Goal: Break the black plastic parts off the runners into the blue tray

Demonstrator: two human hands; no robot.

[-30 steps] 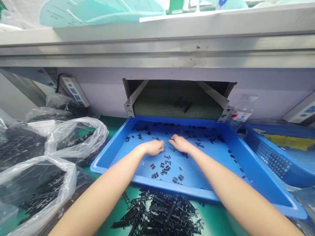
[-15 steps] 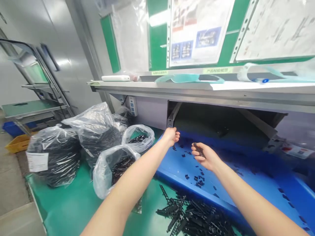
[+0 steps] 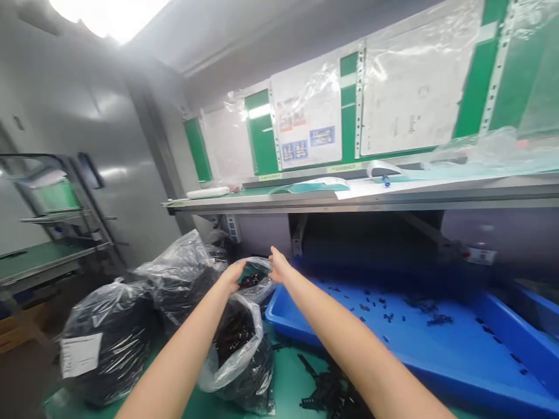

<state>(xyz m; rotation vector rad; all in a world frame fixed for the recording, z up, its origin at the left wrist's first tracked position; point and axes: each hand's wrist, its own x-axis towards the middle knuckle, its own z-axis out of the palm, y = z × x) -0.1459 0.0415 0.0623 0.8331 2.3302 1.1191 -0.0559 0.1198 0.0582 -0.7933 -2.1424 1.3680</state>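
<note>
From the head view, both bare arms reach forward and to the left, away from the blue tray [image 3: 419,372]. The left hand [image 3: 233,273] and the right hand [image 3: 278,267] hover close together over the open mouth of a small clear bag [image 3: 257,279] at the back of the green bench [image 3: 283,390]. The right hand's fingers look spread; blur hides how far the left hand is curled and whether either hand has hold of anything.

The small bag shows dark parts inside. Nearer the camera a second open bag [image 3: 238,349] holds black plastic pieces, and two larger tied bags [image 3: 105,337] of black parts sit to the left. Small black pieces [image 3: 384,311] lie scattered in the tray, and black strips [image 3: 325,390] are heaped on the bench before it.

Half a second ago the hands were over the tray's left end, the right hand holding a dark piece; now both have moved left to the small bag.
</note>
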